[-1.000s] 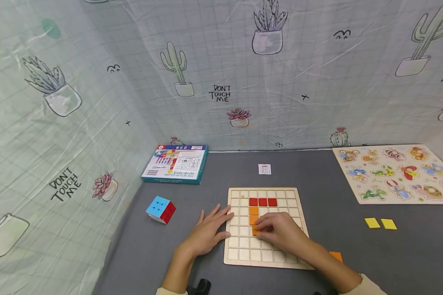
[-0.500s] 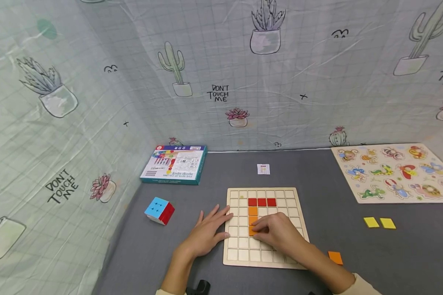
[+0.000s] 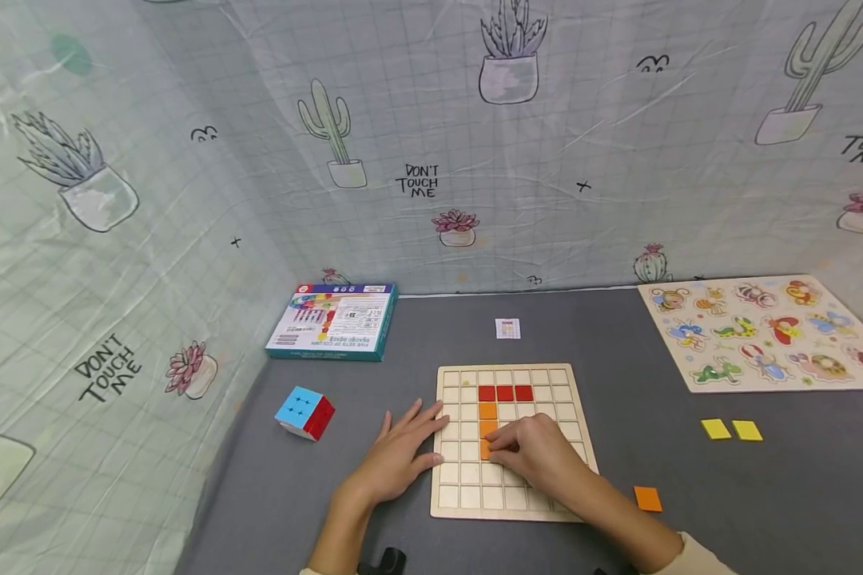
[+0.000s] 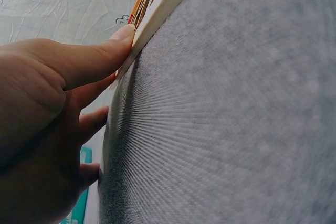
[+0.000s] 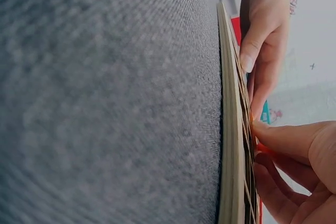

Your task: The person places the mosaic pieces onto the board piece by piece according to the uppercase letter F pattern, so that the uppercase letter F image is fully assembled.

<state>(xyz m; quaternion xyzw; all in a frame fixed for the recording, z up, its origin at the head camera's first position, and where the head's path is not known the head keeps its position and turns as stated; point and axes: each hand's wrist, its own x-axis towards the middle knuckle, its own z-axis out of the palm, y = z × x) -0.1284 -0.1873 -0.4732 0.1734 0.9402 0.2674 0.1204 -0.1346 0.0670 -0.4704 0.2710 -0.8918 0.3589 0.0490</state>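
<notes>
A square wooden grid board (image 3: 460, 497) lies on the grey table, with three red tiles (image 3: 505, 393) in a row near its top. Below the leftmost red one runs a column of orange tiles (image 3: 487, 410). My right hand (image 3: 542, 455) pinches the lowest orange tile (image 3: 484, 450) of that column with thumb and fingertips, and the tile sits in its grid cell. My left hand (image 3: 399, 455) rests spread at the board's left edge. In the left wrist view, the left thumb (image 4: 100, 59) touches the board's rim (image 4: 163, 17).
One loose orange tile (image 3: 647, 499) lies right of the board, and two yellow tiles (image 3: 731, 430) farther right. A puzzle cube (image 3: 305, 413) and a flat box (image 3: 333, 321) stand left. Behind are a small printed card (image 3: 507, 328) and an insect puzzle board (image 3: 769, 331).
The lowest orange tile has shifted slightly left, from askew to lined up in its column, with the right fingers staying on it. The left hand keeps its place on the board.
</notes>
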